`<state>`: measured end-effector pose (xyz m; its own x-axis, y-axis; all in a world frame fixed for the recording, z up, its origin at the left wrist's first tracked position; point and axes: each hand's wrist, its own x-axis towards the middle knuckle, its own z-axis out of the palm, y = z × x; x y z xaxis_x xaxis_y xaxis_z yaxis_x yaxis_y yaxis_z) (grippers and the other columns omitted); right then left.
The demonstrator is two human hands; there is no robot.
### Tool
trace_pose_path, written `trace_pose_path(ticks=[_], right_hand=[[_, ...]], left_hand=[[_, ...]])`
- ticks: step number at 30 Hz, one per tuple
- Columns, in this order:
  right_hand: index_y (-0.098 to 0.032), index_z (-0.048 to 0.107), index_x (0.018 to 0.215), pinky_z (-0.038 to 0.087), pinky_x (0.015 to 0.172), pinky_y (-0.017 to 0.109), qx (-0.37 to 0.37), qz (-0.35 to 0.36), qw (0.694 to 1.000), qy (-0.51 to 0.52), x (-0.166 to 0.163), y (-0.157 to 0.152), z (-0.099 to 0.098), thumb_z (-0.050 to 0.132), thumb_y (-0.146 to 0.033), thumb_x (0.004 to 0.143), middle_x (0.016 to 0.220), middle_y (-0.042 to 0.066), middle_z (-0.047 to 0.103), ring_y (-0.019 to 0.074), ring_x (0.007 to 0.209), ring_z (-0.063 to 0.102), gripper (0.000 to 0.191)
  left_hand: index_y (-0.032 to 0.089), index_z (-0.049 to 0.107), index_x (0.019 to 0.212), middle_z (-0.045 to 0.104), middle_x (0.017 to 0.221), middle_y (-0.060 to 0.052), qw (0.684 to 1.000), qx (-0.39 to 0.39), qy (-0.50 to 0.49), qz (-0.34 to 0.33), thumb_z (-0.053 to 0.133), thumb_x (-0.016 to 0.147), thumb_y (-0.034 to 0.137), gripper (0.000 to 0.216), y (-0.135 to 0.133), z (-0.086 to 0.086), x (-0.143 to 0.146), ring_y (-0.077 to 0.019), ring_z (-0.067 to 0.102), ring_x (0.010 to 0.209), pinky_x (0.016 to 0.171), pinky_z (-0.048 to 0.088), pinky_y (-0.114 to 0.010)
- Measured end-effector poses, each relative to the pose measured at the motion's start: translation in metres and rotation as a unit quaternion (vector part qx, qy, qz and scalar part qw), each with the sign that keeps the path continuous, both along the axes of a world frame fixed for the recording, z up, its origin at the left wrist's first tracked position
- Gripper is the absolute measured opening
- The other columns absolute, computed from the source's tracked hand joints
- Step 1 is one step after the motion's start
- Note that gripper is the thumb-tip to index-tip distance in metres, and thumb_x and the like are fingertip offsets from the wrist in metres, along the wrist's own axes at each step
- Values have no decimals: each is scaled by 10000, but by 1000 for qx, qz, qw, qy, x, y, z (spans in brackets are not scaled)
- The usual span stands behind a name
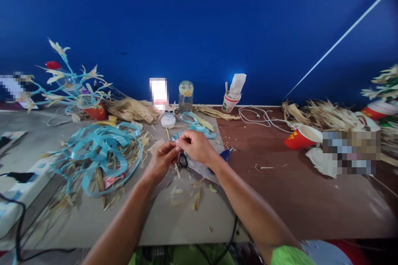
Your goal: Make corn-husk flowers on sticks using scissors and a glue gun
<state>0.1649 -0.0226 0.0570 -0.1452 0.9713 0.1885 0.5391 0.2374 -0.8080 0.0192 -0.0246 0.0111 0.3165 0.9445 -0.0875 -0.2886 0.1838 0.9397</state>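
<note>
My left hand (163, 155) and my right hand (198, 145) meet above the middle of the table, thumbs and fingertips pinched together. Whatever they hold between them is too small and too hidden to name. A thin wooden stick (177, 171) shows above and below my left hand; whether it is held or lies behind, I cannot tell. Just under the hands is a black looped handle (183, 160), perhaps of scissors. A dark blue tool (226, 155) with a pointed tip lies partly behind my right wrist. Light blue ribbon (205, 131) lies beyond my right hand.
Tangled blue ribbon (88, 143) and husk scraps spread to the left, near a power strip (40, 174). Husk flowers (93, 73) on blue stems stand behind. A glass jar (185, 97), a paper cup (231, 102) and a tipped red cup (300, 137) stand further back and right.
</note>
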Motion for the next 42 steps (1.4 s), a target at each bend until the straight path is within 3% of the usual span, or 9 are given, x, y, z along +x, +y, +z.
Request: trace_pose_path(ticks=[2, 5, 8, 13, 19, 26, 33, 37, 42], right_hand=[[-158, 563, 600, 301, 539, 217, 5, -4, 1000, 12, 1, 0, 0, 541, -286, 792, 574, -28, 543, 85, 552, 444, 233], [-153, 592, 647, 325, 551, 214, 8, -7, 999, 51, 2, 2, 0, 491, -337, 836, 597, -19, 557, 91, 566, 453, 283], [-152, 636, 726, 373, 607, 214, -23, 23, 997, 72, 2, 2, -1, 518, -291, 813, 673, -6, 616, 109, 636, 513, 202], [-165, 676, 794, 416, 667, 228, -83, 51, 991, 94, -8, 0, -4, 590, -180, 720, 777, 2, 676, 130, 706, 570, 114], [-145, 664, 740, 415, 642, 222, -116, 27, 981, 151, -15, -2, -6, 588, -187, 700, 700, -7, 648, 120, 658, 558, 95], [-162, 632, 689, 383, 587, 190, -133, 12, 979, 154, -16, -5, 0, 549, -158, 683, 634, -44, 595, 96, 609, 503, 82], [-159, 595, 636, 356, 542, 195, -138, 21, 983, 121, -18, -3, -7, 505, -165, 688, 576, -38, 550, 95, 566, 457, 104], [-170, 560, 610, 345, 534, 200, -160, 21, 973, 167, -21, -4, -10, 489, -178, 656, 569, -38, 527, 101, 576, 451, 85], [-186, 483, 559, 289, 484, 207, -161, -28, 957, 239, -28, -5, -15, 479, -226, 626, 522, -59, 413, 84, 512, 354, 78]], left_hand=[[154, 656, 726, 534, 591, 33, 1000, 0, -3, 13, 751, 656, 333, 214, -1, 2, 1, -43, 400, 480, 467, 292, -183], [148, 653, 689, 601, 776, 2, 998, -15, -41, 43, 776, 620, 305, 211, -1, 8, 0, -36, 422, 524, 494, 335, -176], [148, 663, 692, 621, 890, -14, 992, -34, -95, 73, 786, 601, 256, 188, 0, 11, -1, -33, 440, 554, 523, 373, -175], [149, 654, 683, 649, 917, -35, 985, -57, -138, 85, 794, 585, 221, 185, 2, 11, -3, -91, 554, 689, 575, 420, -188], [149, 632, 681, 665, 945, -34, 982, -76, -155, 75, 795, 590, 207, 196, 2, 9, -2, -126, 607, 785, 642, 458, -208], [150, 611, 666, 660, 890, -30, 983, -80, -158, 45, 805, 578, 215, 222, 0, 10, -2, -128, 607, 778, 665, 468, -216], [153, 616, 654, 633, 848, -11, 985, -76, -150, 42, 802, 581, 227, 213, 1, 9, -3, -97, 580, 716, 660, 467, -204], [157, 615, 652, 619, 850, -4, 985, -76, -149, 39, 810, 567, 241, 228, 1, 8, -2, -95, 573, 726, 658, 460, -200], [159, 597, 649, 610, 866, -1, 983, -61, -167, 49, 799, 591, 229, 221, -1, 7, 1, -89, 560, 730, 690, 459, -214]])
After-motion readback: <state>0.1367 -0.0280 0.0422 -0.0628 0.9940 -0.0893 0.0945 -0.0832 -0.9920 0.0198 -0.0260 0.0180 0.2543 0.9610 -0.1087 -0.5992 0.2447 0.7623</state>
